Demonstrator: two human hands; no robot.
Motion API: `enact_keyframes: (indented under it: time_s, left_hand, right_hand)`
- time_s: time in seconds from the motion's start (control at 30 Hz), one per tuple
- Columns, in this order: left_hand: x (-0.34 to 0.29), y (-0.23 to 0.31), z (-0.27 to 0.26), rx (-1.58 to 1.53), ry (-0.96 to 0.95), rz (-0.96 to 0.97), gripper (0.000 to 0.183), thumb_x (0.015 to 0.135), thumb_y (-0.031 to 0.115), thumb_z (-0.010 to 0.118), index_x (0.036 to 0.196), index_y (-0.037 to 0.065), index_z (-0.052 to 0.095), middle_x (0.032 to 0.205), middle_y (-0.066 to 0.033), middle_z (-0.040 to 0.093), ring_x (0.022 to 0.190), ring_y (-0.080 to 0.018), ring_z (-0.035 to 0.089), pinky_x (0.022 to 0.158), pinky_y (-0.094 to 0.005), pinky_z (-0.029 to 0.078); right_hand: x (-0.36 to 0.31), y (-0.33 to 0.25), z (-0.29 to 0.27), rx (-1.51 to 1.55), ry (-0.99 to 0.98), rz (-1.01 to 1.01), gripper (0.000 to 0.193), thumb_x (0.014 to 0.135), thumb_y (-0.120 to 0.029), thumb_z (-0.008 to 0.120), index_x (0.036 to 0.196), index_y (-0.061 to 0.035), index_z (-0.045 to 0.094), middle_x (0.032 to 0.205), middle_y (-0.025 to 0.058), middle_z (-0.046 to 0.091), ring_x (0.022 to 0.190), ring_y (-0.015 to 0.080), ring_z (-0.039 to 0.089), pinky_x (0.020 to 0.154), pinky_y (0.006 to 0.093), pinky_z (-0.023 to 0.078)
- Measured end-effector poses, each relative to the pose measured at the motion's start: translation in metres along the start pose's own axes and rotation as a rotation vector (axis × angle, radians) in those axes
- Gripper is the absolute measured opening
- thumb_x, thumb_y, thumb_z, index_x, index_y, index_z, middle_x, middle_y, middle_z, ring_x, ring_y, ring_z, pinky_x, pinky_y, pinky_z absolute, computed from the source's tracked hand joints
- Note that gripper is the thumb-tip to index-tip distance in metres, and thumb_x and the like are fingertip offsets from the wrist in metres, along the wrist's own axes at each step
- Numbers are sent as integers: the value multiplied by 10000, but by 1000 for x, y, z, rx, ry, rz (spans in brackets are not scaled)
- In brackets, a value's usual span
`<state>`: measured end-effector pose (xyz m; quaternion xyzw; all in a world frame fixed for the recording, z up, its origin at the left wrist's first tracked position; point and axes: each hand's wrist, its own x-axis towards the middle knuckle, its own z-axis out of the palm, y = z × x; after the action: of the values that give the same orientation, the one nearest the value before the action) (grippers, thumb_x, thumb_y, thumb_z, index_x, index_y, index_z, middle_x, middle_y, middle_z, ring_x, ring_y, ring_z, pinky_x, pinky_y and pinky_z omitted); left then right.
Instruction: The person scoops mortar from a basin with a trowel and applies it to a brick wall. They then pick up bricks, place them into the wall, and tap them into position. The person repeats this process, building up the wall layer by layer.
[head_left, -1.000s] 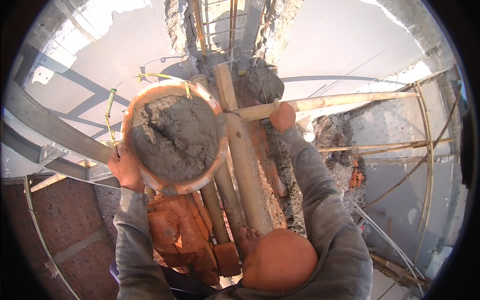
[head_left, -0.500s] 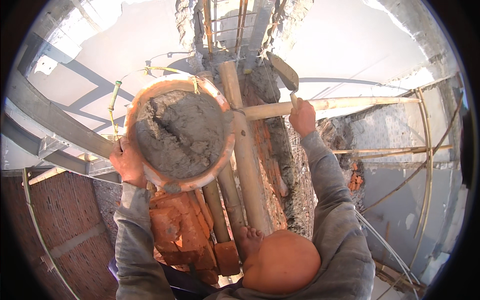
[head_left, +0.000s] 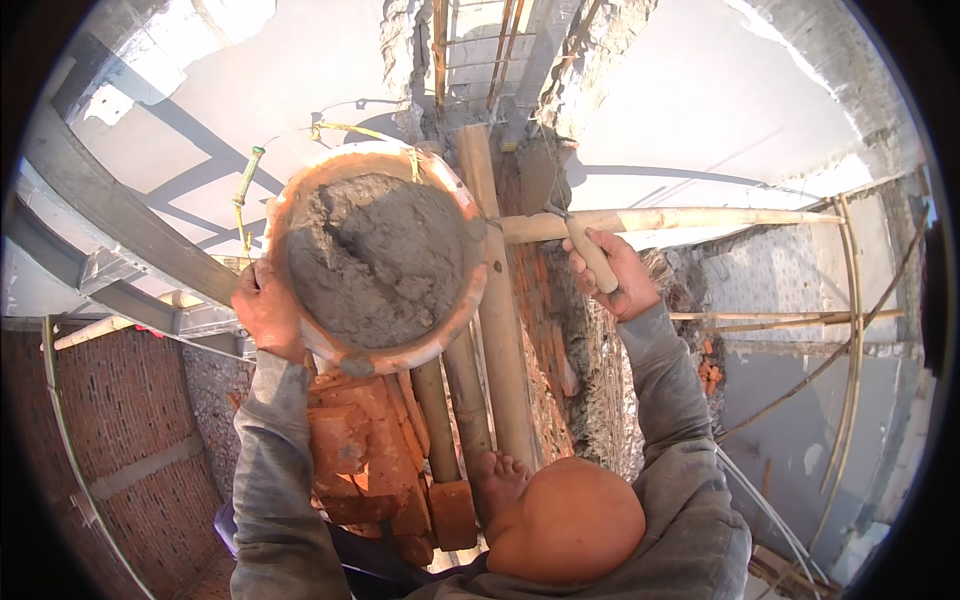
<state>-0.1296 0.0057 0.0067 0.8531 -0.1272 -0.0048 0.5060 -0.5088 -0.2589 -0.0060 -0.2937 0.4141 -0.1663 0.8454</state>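
Note:
A round clay-coloured basin (head_left: 405,360) holds wet grey mortar (head_left: 385,265), with a furrow in its surface. At its near left rim my left hand (head_left: 268,312) is closed, thumb over the edge. To the right of the basin, my right hand (head_left: 625,275) grips a bricklayer's trowel by its pale wooden handle (head_left: 594,258). The grey trowel blade (head_left: 541,178) points away from me, above the rough strip of masonry beyond the horizontal pole. Yellow cord with a green grip (head_left: 247,175) hangs from the basin's far left side.
Thick bamboo poles (head_left: 500,350) run beside the basin, and a horizontal pole (head_left: 700,219) crosses to the right. Red bricks (head_left: 365,450) are stacked below the basin. My bare foot (head_left: 502,480) rests by the poles. Rebar (head_left: 500,60) stands in a wall gap ahead.
My right hand has come lower and slightly right, turning the trowel so its handle tilts down to the right and its blade sits lower and further left. The left hand stays on the basin rim.

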Motion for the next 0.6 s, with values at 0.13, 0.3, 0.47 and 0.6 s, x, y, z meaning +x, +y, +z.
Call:
enact_keyframes:
  time_s: [0.13,0.3,0.47,0.6]
  left_hand:
    - [2,-5,1,31,44,68,357,1060,199,558,977,-125,685,734,-168,618,702,-220,475,689,-433,467]
    - [3,-5,2,13,4,14,352,1060,199,556,977,-117,687,731,-178,619,688,-231,489,686,-437,468]
    - [2,-3,1,47,-12,-17,348,1062,200,554,987,-110,692,741,-194,637,685,-245,521,692,-440,473]
    - [2,-2,1,43,-4,4,350,1058,208,554,996,-106,696,767,-223,662,693,-289,563,712,-459,480]
  right_hand:
    - [76,-8,-1,-180,38,19,341,1134,-323,453,1099,-14,594,756,21,626,524,83,570,435,238,471]
    - [117,-11,-11,-92,135,90,293,1102,-310,455,1033,-50,570,777,7,622,554,92,576,450,234,439]
    - [54,17,-22,111,47,173,333,1118,-321,431,1067,-27,577,751,14,621,502,104,546,417,247,428]
    - [-17,2,2,33,-69,89,460,1132,-398,477,1197,38,610,736,24,611,484,105,525,399,255,419]
